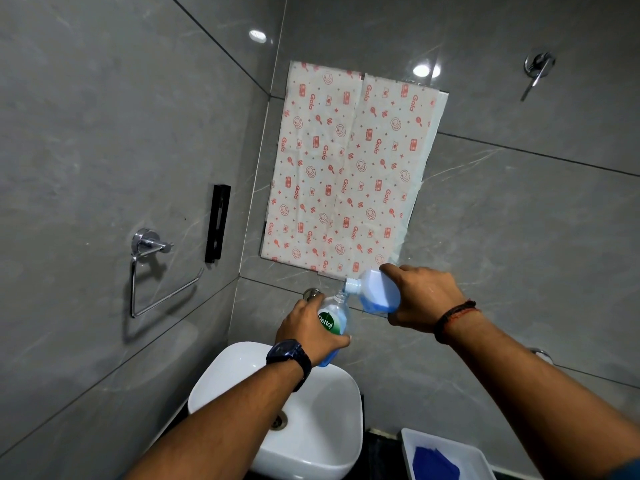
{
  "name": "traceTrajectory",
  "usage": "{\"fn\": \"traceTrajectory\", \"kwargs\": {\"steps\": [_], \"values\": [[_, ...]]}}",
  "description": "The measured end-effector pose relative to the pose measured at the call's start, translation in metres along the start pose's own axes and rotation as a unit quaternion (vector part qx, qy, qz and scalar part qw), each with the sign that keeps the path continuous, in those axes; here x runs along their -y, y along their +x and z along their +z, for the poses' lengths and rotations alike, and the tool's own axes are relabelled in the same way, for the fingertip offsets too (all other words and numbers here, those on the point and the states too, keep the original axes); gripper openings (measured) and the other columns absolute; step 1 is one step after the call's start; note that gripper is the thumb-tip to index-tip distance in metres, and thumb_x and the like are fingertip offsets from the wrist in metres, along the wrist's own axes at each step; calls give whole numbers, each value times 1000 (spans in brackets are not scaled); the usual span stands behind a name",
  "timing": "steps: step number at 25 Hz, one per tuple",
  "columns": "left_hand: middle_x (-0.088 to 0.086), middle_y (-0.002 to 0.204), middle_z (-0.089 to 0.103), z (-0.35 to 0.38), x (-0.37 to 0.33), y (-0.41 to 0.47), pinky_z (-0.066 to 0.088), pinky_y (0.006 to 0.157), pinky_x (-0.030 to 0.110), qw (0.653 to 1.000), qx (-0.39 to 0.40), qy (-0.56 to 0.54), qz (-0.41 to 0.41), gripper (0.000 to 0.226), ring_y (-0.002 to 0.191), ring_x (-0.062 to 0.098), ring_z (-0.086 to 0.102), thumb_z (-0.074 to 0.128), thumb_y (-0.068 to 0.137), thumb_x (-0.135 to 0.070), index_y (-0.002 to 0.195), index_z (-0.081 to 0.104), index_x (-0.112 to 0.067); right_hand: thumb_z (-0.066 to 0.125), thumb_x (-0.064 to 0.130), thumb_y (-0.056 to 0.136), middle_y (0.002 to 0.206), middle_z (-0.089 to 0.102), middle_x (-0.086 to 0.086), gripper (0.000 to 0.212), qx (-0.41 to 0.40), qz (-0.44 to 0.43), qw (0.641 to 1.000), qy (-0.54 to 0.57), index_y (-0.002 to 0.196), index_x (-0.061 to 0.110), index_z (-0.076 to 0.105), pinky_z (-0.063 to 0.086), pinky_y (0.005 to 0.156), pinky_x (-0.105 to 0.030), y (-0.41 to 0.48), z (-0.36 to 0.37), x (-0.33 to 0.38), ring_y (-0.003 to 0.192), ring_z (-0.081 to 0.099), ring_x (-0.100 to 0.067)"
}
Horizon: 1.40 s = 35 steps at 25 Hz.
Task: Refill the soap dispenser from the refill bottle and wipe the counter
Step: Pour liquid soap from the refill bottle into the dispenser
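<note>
Head view. We hold both bottles up over the basin [239,372], presumably so any drip lands in the bowl and not on the counter.

Left hand [304,325] is wrapped around the soap dispenser [334,323], fingers closed on its body, thumb at the far side. The dispenser is tipped a little toward the right, open neck up, pump off (we cannot see where the pump lies). It looks well filled with blue liquid.

Right hand [424,297] is closed around the refill bottle [377,292], tilted nearly level so its white spout sits at the dispenser's mouth. A thin blue thread seems to run between them, and the liquid pools along the bottle's low side. Right wrist is rolled inward, elbow out; left forearm reaches straight ahead.

At the lower right edge of the view, a white tray [408,439] holds a blue cloth [434,464], likely for wiping; that step is not yet begun.
</note>
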<state>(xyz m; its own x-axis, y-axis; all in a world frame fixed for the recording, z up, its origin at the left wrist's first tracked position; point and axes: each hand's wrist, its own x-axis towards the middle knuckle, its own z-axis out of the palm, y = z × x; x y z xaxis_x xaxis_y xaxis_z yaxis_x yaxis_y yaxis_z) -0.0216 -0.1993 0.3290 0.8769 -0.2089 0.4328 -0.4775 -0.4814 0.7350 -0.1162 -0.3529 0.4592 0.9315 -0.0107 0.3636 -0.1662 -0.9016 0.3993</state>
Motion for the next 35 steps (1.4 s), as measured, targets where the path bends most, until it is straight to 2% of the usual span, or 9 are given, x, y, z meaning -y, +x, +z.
{"fn": "traceTrajectory", "kwargs": {"steps": [19,35], "values": [[-4,122,54,-3,0,-2,53,78,35,1000,3,-1,0,93,101,20,54,80,48,-56,129,40,-35,72,44,72,125,58,-2,77,1,1,1000,-5,135,29,31,58,77,-39,-2,-3,3,100,59,-24],[-6,114,56,-5,-2,2,44,66,27,1000,-9,2,11,88,87,13,47,77,45,-60,122,42,-36,73,46,69,120,61,-1,77,-13,3,1000,2,133,29,34,57,75,-37,-5,-9,0,97,60,-24]]}}
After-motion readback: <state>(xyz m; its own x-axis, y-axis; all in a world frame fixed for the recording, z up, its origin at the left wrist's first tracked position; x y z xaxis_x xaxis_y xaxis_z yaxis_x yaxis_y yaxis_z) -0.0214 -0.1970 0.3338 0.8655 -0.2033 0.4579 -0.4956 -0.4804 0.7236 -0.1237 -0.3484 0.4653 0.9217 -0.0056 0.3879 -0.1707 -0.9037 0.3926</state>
